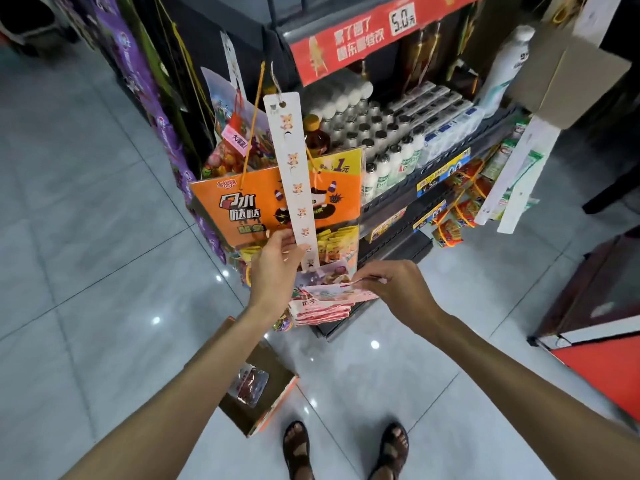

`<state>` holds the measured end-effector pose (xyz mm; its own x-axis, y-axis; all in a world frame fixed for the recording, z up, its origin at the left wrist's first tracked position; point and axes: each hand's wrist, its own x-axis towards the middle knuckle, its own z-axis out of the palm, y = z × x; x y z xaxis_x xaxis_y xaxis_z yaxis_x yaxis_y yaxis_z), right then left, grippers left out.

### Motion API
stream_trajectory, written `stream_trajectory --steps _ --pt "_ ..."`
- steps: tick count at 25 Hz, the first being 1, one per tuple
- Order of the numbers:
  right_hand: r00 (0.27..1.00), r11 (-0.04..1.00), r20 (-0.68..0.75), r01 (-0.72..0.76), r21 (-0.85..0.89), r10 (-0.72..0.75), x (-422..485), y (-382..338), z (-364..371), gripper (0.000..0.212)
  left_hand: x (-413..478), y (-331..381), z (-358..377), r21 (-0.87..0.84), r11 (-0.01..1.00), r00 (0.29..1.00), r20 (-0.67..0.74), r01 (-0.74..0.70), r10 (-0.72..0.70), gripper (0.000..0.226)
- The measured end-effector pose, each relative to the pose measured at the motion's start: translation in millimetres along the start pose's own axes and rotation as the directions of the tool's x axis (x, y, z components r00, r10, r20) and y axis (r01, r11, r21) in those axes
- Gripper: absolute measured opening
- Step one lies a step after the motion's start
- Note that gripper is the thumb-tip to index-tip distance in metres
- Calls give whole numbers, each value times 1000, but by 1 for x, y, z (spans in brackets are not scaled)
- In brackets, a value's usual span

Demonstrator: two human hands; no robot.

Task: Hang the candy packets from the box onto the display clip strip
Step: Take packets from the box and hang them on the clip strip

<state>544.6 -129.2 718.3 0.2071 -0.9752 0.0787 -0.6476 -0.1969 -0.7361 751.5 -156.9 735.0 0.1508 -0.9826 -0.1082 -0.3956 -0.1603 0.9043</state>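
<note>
A small shop: shelves of bottled drinks, price tags, a red price banner.

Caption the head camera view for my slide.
Left hand holds the clip strip; right hand pinches a candy packet.

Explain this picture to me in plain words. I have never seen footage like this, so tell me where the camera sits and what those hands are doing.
There is no machine here. One wide-angle camera is worn on a person's head and looks forward and down, so what reaches in from the bottom edge belongs to the wearer, including the sandalled feet. The place is a shop aisle.

The left hand holds the lower part of a long white clip strip, which hangs in front of a shelf of bottles. The right hand pinches a pink candy packet beside the strip's bottom end, above several similar packets bunched there.

On the tiled floor stands an open cardboard box with one more packet inside.
</note>
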Motion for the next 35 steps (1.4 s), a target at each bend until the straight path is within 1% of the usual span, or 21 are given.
stream_trajectory --steps 4,7,10,12,15,18,22,26,28,31,35 --pt "998 998 36 53 -29 -52 6 5 1 11 7 -4 6 70 998 1000 -25 4 -3 29" --pt "998 1000 51 27 4 -27 10 3 4 11 8 -4 6 171 983 997 -29 -60 66 21" --pt "997 998 77 22 53 -26 13 1 10 10 3 -3 6 232 965 990 -48 -119 133 21" --pt "995 995 98 -8 99 -1 13 0 12 10 0 -5 3 204 974 995 32 -102 98 24" --pt "993 978 110 -58 200 36 14 -2 17 11 2 -5 -3 139 990 984 175 -18 -7 29" --pt "994 962 104 -58 267 31 20 -7 24 11 3 -2 -9 148 989 973 230 -25 -9 33" --pt "991 952 119 -100 288 68 29 -6 38 9 2 -4 -12 147 989 954 301 -26 -19 32" --pt "984 940 90 -172 295 152 33 -5 47 3 1 -6 -13 162 987 947 320 -16 -38 29" --pt "982 934 68 -188 305 175 33 -10 51 7 1 -8 -13 169 985 947 321 -39 -18 28" --pt "983 951 25 -182 251 181 31 -15 58 13 1 -10 -14 190 979 947 320 -71 7 29" --pt "979 959 4 -199 200 203 28 -12 69 18 3 -12 -13 194 979 952 307 -66 3 29"
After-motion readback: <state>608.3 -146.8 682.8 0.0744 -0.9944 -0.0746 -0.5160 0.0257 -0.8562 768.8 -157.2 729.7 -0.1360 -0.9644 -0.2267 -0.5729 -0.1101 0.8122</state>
